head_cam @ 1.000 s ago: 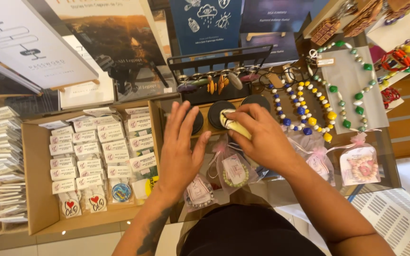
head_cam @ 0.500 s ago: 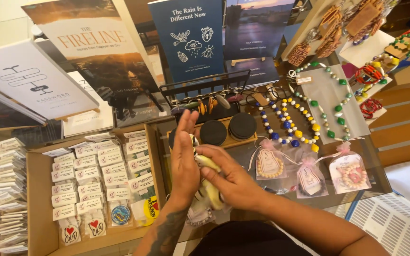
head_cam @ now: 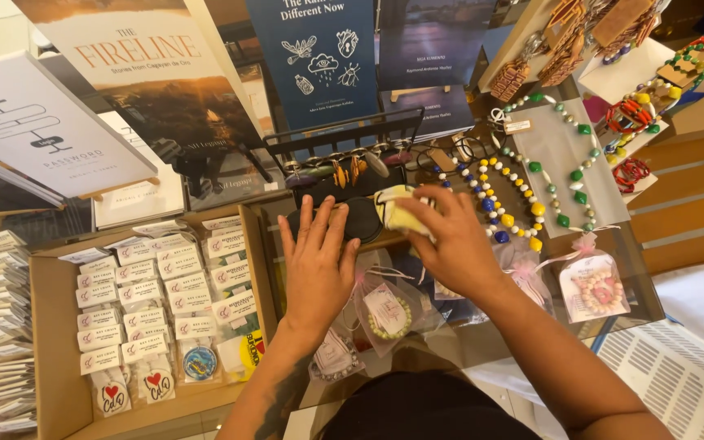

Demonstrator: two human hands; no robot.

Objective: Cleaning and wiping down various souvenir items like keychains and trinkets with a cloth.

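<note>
At the centre of the counter (head_cam: 482, 342), the right hand (head_cam: 450, 240) grips a small yellow-and-white fabric pouch (head_cam: 397, 210) between fingers and thumb, holding it just at 12 o'clock of the palm and right beside a dark round pouch (head_cam: 360, 218) that lies flat at 9 o'clock of it. The left hand (head_cam: 317, 265) is spread wide and empty, its fingertips touching the edge of that dark round pouch and the palm resting over the display surface. At 6 o'clock of the hands lie clear gift bags with bead bracelets (head_cam: 389, 314), and a pink-tied bag (head_cam: 592, 289) sits at 3 o'clock. Bead necklaces in yellow, blue and white (head_cam: 507, 208) hang on a board at 2 o'clock. A cardboard box of carded key chains (head_cam: 165, 301) stands at 9 o'clock, with books (head_cam: 319, 57) upright at 12 o'clock. Judging by the pose, the pouch is being set into the row of round pouches; laying it down would call for lowering it level beside the dark one and loosening the fingers while the flat hand steadies the neighbours.
</note>
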